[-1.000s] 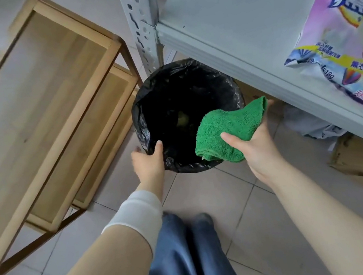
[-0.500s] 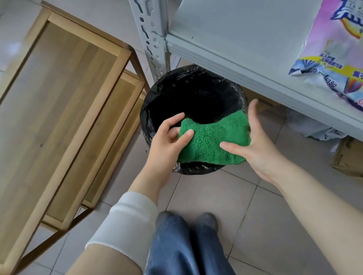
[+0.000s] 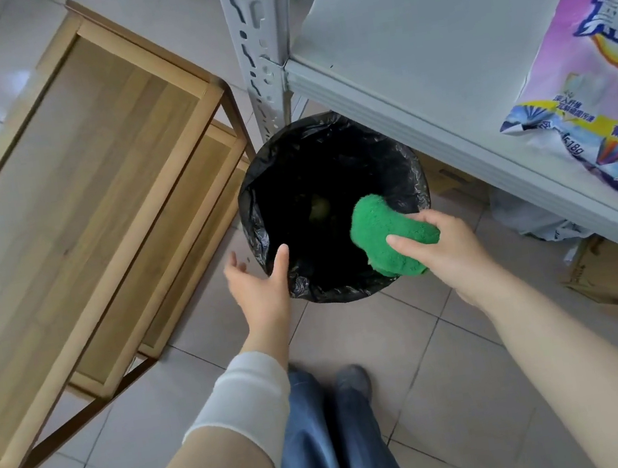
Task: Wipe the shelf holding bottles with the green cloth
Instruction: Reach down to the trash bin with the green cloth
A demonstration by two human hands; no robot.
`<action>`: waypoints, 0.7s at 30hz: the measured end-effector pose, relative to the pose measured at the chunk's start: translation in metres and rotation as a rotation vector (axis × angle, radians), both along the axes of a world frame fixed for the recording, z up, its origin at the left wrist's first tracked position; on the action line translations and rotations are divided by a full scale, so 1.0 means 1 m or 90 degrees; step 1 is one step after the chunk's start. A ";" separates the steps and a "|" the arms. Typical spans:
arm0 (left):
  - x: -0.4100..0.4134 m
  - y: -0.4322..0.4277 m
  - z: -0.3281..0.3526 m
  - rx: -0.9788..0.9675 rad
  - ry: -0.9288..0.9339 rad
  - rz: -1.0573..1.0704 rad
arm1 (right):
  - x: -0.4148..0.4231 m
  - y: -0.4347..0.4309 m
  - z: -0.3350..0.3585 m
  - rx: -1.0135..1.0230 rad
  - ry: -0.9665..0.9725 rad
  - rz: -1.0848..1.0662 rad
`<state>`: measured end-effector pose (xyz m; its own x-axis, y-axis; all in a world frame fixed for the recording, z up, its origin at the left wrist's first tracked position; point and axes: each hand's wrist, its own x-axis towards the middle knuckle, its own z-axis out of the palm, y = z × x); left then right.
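Holding the green cloth (image 3: 388, 238) bunched in our right hand (image 3: 442, 250) over the black bin (image 3: 331, 206), we feel it soft, light and floppy. Our left hand (image 3: 258, 281) is open and empty. We grip it in a wad for the grey shelf (image 3: 410, 38).

Tiled floor (image 3: 416, 342), wooden rack (image 3: 68, 213), cardboard boxes (image 3: 617, 268)
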<state>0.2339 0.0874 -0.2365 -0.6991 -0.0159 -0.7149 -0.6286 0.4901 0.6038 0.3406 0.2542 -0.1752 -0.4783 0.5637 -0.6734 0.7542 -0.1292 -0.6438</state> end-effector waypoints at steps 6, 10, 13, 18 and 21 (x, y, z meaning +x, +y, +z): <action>-0.010 0.009 -0.043 0.122 -0.179 0.040 | -0.002 0.002 -0.023 -0.271 0.117 -0.306; -0.014 0.014 -0.041 0.064 -0.158 -0.005 | 0.003 0.001 -0.015 -0.422 0.201 -0.383; -0.010 0.007 -0.020 0.056 -0.161 -0.013 | 0.011 -0.004 0.007 -0.474 0.240 -0.436; 0.000 -0.023 0.072 0.027 -0.174 -0.114 | 0.022 -0.031 0.085 -0.497 0.345 -0.531; 0.001 -0.048 0.138 -0.073 -0.153 -0.219 | 0.030 -0.050 0.150 -0.495 0.352 -0.536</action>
